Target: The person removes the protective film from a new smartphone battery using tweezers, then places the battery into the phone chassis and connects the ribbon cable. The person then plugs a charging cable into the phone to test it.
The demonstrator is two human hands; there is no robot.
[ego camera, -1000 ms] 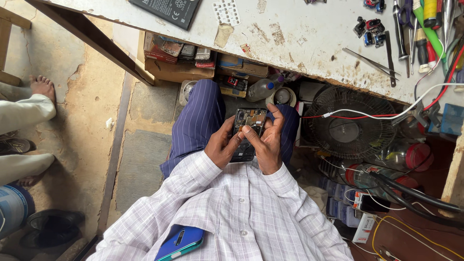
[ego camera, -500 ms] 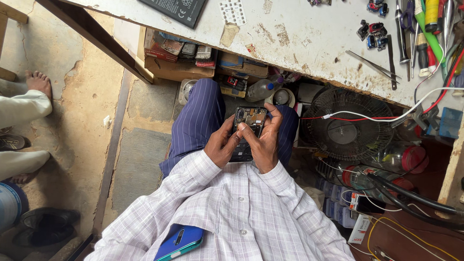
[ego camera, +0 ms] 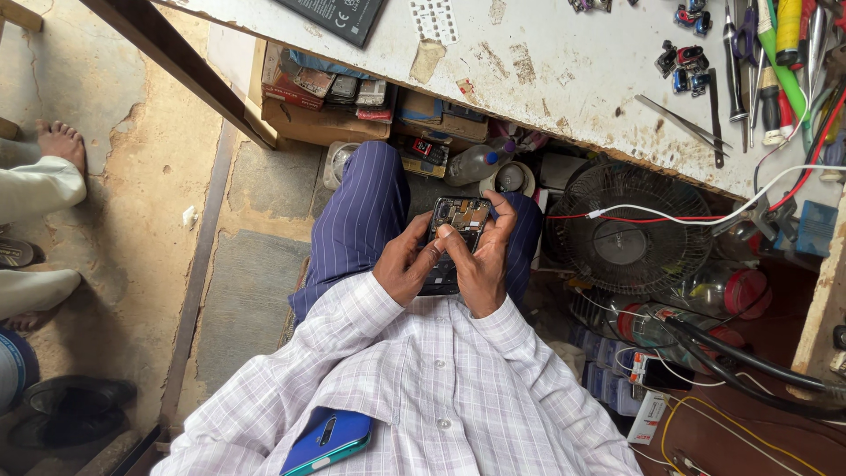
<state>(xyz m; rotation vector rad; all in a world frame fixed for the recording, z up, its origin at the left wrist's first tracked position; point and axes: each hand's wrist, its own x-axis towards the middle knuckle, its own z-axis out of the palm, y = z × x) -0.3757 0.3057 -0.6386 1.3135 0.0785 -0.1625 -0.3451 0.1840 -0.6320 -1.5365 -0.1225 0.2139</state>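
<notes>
An opened phone (ego camera: pixel 456 220) with its back cover off and its inner board showing rests over my lap. My left hand (ego camera: pixel 407 266) grips its left side, thumb lying across the lower part. My right hand (ego camera: pixel 482 257) holds the right side, its thumb pressing on the middle of the exposed board. Both hands sit above my striped blue trousers (ego camera: pixel 359 220). A blue-green phone (ego camera: pixel 327 440) pokes out of my checked shirt's pocket.
The white scuffed workbench (ego camera: pixel 546 70) spans the top, with tweezers (ego camera: pixel 680 121), screwdrivers and pliers (ego camera: pixel 767 62) at right and a black flat battery (ego camera: pixel 339 13). Beneath it are a black fan (ego camera: pixel 627 242), boxes of parts (ego camera: pixel 326 92), bottles and cables. Another person's feet (ego camera: pixel 53 150) are at left.
My hands and the opened phone stay in nearly the same place; the thumbs have shifted slightly on the phone. The view has drifted a little.
</notes>
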